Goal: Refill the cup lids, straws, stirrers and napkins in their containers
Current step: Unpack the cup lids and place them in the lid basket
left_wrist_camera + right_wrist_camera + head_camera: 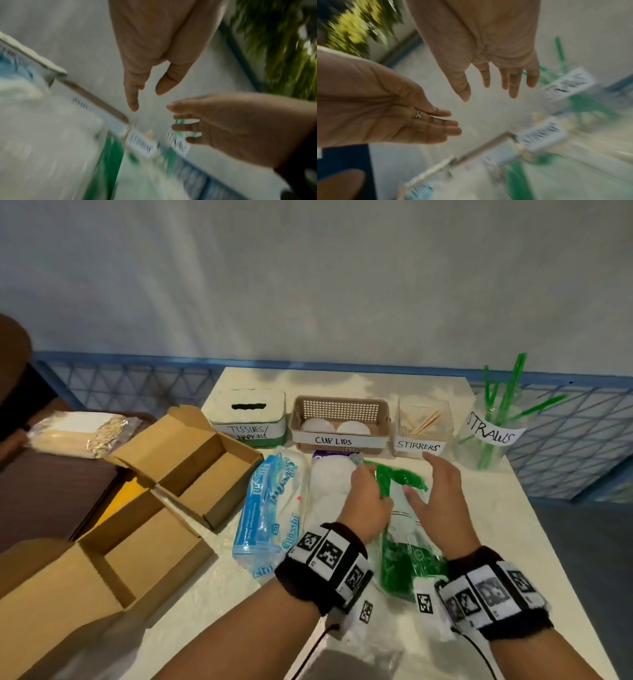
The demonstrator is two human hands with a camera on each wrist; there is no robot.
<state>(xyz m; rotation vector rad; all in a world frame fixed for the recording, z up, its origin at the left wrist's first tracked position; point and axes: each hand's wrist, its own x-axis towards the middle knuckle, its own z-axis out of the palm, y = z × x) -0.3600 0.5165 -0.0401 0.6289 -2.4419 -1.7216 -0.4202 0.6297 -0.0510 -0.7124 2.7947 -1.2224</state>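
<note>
Fingers [451, 123] of left hand [368, 498] straight, together; right hand's [442, 501] spread; straw packet [407, 563] beneath both.

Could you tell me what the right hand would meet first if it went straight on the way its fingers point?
Most likely the clear stirrers container: the right hand, open, points at its labelled front, just short of it. How high the hand hovers is unclear.

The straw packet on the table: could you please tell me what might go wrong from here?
1. The left hand and right hand are at the straw packet; opened carelessly, its straws could scatter.
2. The right hand's fingertips are close to the stirrers box; a quick reach might knock it.
3. The straws cup stands near the table edge and may tip.
</note>
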